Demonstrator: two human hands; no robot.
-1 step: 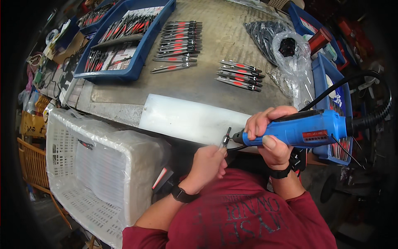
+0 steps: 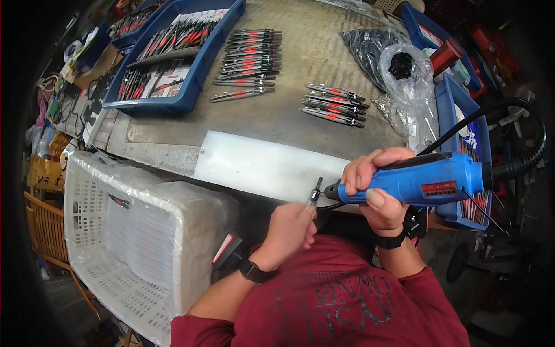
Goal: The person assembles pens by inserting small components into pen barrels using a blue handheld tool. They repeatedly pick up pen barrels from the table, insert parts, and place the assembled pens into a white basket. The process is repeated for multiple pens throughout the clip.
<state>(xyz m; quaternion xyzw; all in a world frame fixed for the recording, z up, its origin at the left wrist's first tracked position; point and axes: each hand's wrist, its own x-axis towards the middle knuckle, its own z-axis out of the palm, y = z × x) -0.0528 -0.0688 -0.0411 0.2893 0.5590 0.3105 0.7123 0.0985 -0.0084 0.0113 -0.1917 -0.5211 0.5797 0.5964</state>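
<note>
Near the front edge of the table, my left hand is closed around a drawing compass, whose dark head points up out of my fingers. My right hand grips a blue electric screwdriver, fingers wrapped round its front half. The dark nose of the tool is right beside the compass; whether its tip touches cannot be made out. Beyond my hands lies a long white block. Farther back sit a short row of grey and red compasses and a longer row of compasses.
A blue tray of compasses stands back left. Below it, a white plastic crate lined with clear film sits by the table's edge. Clear and dark bags lie at the back right, near another blue bin. A black cable loops from the screwdriver.
</note>
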